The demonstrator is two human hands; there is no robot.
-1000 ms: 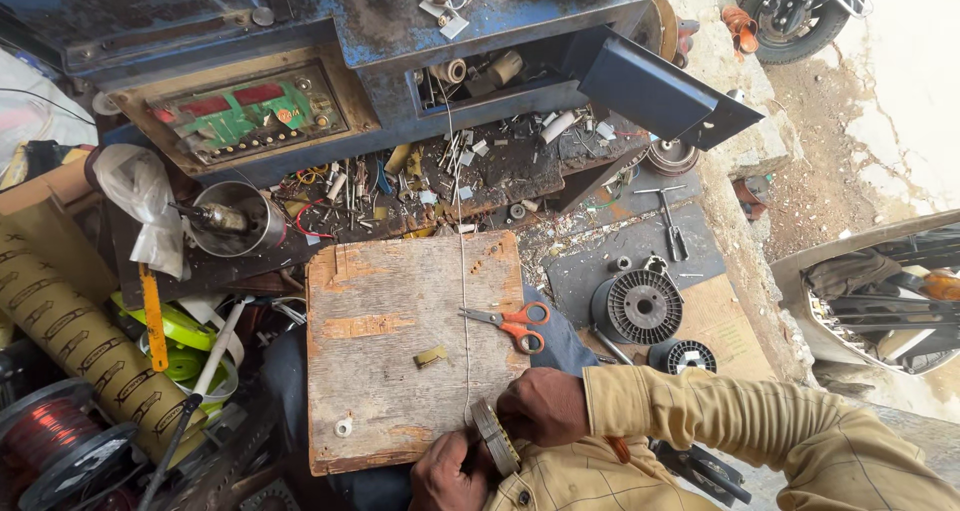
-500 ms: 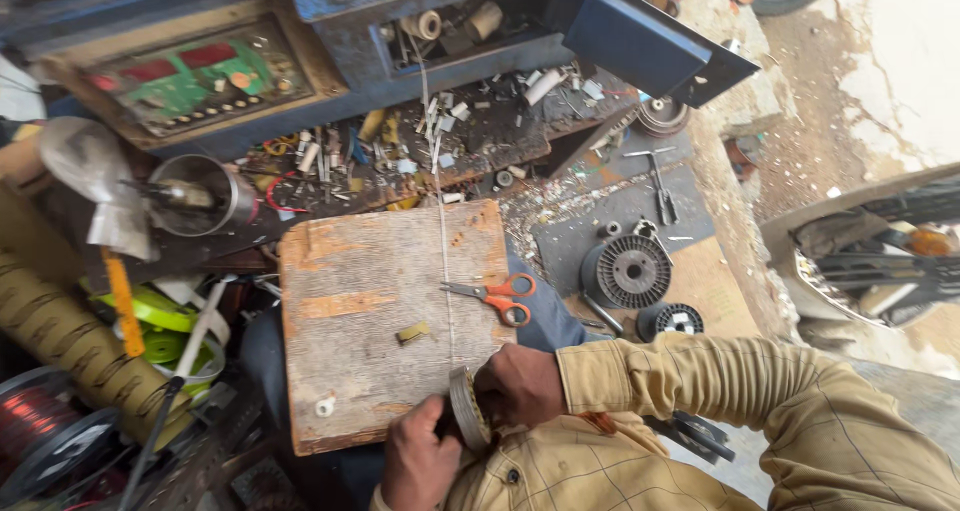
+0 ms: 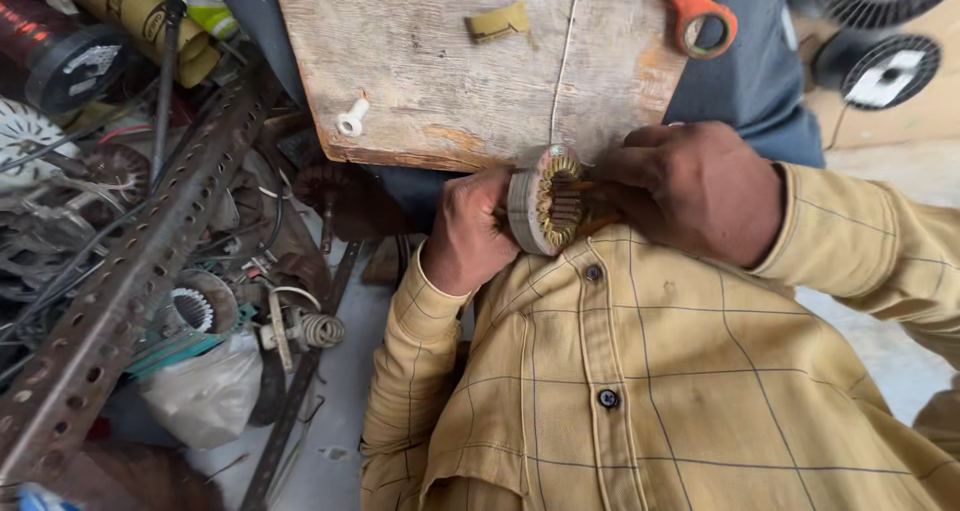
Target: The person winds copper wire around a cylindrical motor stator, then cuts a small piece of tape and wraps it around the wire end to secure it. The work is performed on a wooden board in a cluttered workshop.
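The left hand (image 3: 468,233) is gripping a ring-shaped motor stator (image 3: 543,201) by its outer rim, fingers curled tight around it, just below the near edge of the wooden board (image 3: 440,81). The right hand (image 3: 692,189) is pressing against the stator's open face, its fingers bent closed on copper windings there, close to the person's chest.
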